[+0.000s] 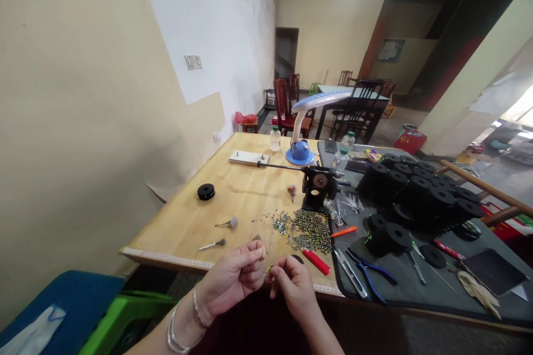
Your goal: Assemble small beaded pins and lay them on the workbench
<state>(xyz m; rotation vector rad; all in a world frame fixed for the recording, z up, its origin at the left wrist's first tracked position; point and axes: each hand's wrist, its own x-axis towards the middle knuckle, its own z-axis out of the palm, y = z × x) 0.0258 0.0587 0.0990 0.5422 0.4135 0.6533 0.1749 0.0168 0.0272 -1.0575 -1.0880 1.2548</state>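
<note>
My left hand [235, 274], with silver bangles at the wrist, is closed in a pinch just above the table's front edge. What lies between its fingertips is too small to name. Beside it, the thumb and fingers of my right hand [295, 285] pinch a tiny dark metallic piece [272, 273]; its kind cannot be made out. Beyond the hands lies a heap of small yellow-and-black striped pieces [314, 227], with coloured beads [282, 223] scattered at its left. A red lighter [316, 261] lies near my right hand.
A black clamp-like device [320, 186] with a long rod stands behind the heap, before a blue desk lamp [300, 151]. Right, a dark mat [400, 294] carries scissors [351, 273], blue-handled pliers [370, 272] and stacked black spools [420, 194]. Another spool [205, 192] sits left.
</note>
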